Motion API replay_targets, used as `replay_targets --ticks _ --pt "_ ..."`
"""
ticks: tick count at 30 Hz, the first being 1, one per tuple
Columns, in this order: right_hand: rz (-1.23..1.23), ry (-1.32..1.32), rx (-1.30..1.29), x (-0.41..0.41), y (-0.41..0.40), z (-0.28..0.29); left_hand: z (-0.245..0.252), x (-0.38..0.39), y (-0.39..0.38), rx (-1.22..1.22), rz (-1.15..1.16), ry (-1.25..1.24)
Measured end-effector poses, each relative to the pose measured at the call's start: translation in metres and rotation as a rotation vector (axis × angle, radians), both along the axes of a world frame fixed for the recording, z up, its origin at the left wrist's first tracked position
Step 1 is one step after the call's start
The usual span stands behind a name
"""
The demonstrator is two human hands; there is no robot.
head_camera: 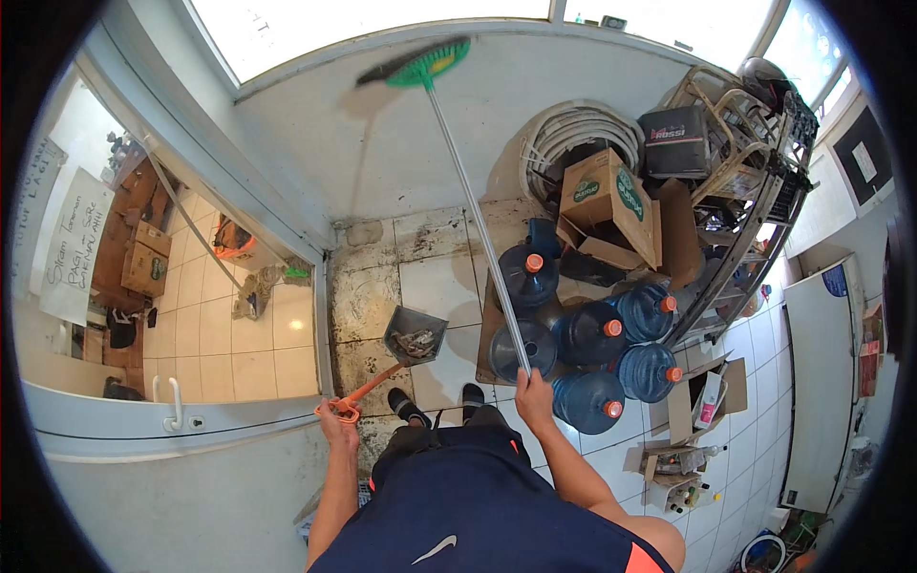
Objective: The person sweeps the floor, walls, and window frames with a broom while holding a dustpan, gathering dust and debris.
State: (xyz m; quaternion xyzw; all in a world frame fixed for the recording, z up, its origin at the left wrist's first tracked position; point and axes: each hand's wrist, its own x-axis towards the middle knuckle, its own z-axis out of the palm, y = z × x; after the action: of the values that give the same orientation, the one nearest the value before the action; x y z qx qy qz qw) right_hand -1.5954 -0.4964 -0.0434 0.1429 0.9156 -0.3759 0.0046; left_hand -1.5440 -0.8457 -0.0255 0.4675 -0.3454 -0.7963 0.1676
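Note:
My left hand (339,422) grips the orange handle of a long-handled dustpan (442,331). Grey dirt and scraps (415,344) lie in its dark pan, which is low over the tiles ahead of my feet. My right hand (534,400) is closed round the silver pole of a broom (458,161). The pole slants up and away, so the green broom head (430,64) with dark bristles is raised before the white wall, under the window. Both of my sandalled feet (408,407) stand just behind the dustpan.
Several large blue water bottles (591,333) with orange caps stand right of the broom pole. Behind them are a cardboard box (609,208), a coiled white hose (580,132) and a metal rack (738,215). A door (179,422) stands at left. Dark grime marks the floor tiles (365,286).

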Motion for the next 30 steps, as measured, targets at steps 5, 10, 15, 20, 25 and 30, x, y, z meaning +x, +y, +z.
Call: replay_targets --ticks 5,10,15,20,25,30 --pt "-0.009 0.036 -0.049 -0.055 -0.022 0.027 0.002 0.0 0.005 -0.007 -0.036 0.014" --pt "-0.008 -0.046 0.0 -0.035 -0.007 -0.02 0.001 0.002 0.008 0.005 -0.001 0.008" --pt "0.02 -0.095 0.02 0.017 0.015 -0.052 -0.002 0.007 0.006 0.041 0.043 -0.002" --pt "-0.036 -0.095 -0.045 0.003 0.012 -0.018 -0.002 0.005 0.003 -0.024 0.006 0.009" --pt "-0.101 -0.024 -0.149 -0.07 -0.007 -0.029 0.004 -0.003 0.005 -0.035 -0.023 0.022" --pt "-0.109 -0.246 -0.178 -0.084 -0.03 -0.088 0.007 -0.008 0.005 -0.022 -0.031 0.029"
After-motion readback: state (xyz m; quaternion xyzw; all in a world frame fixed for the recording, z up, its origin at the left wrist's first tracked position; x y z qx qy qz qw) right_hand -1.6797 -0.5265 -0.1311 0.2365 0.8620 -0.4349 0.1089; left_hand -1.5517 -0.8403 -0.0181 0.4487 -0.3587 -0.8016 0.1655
